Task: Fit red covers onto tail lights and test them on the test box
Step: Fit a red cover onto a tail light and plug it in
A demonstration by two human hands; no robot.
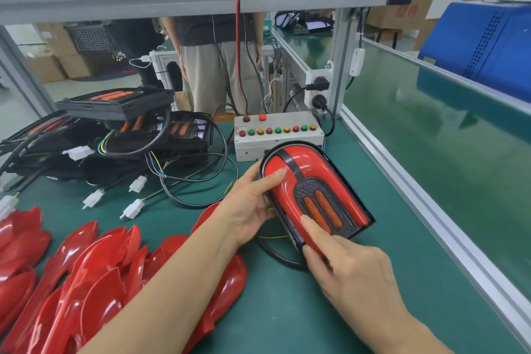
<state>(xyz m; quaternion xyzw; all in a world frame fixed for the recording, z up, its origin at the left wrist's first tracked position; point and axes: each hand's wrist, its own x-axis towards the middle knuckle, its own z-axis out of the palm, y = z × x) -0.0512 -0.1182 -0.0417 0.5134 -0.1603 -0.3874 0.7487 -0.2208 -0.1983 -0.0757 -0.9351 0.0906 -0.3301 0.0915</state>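
Green-matted worktop (287,310) inside an aluminium frame, factory floor beyond with cartons and a standing person at the far side. Tail light (316,195) held just above the mat right of centre, directly in front of the test box (277,135), which sits at the far edge beside the frame upright. Red cover (290,184) seated over the black housing, black rim visible all round, two orange reflector bars showing through the centre panel. Left hand (250,204) grips the unit from its left side, thumb laid across the cover's upper face, fingers curled beneath. Right hand (344,264) presses down on the near end of the cover with the forefinger extended, remaining fingers curled against the lower edge; not clasped round anything as far as can be seen. Judged step: fitting, final press-home of the cover at its near end, testing not yet begun. Loose red covers (86,276) heaped at the near left corner; stack of uncovered black housings (115,129) at the far left, leads with white connectors (135,208) trailing across the mat. Black lead (275,256) looped under the held unit; its plug not visible. Next move, as judged: confirm even seating all round the rim, then find the unit's connector and mate it with the box, whose socket side cannot be made out. Box lamps show no clear lit state.
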